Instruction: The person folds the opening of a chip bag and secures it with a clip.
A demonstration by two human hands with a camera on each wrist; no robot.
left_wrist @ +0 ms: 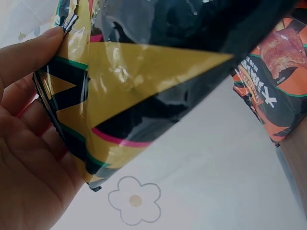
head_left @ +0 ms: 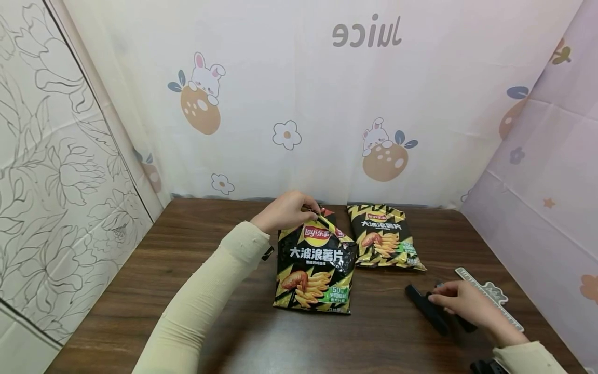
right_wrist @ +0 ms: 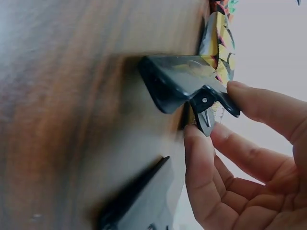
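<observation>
Left hand: thumb and fingers are pinched on the top edge of a glossy black-and-yellow foil crisp bag with a red-and-yellow label.
Held bag: it is hung below the left hand, front panel turned toward the wearer, its upper right corner folded over; whether its bottom edge is rested on the counter cannot be told.
Right hand: the handles of a long black plastic clip are pinched between thumb and fingers.
Second clip: a similar black plastic clip is seen just below the right hand, separate from the held one.
Ruler: a white ruler with a cloud-shaped edge is placed just to the right of the right hand.
Second crisp bag: a matching black-and-yellow foil packet is laid to the right of the left hand, and beyond and to the left of the right hand.
Orange packet: an orange-and-black foil packet is partly shown to the right of the left hand in the left wrist view.
Backdrop: white cloth printed with rabbits and flowers is hung beyond both hands.
</observation>
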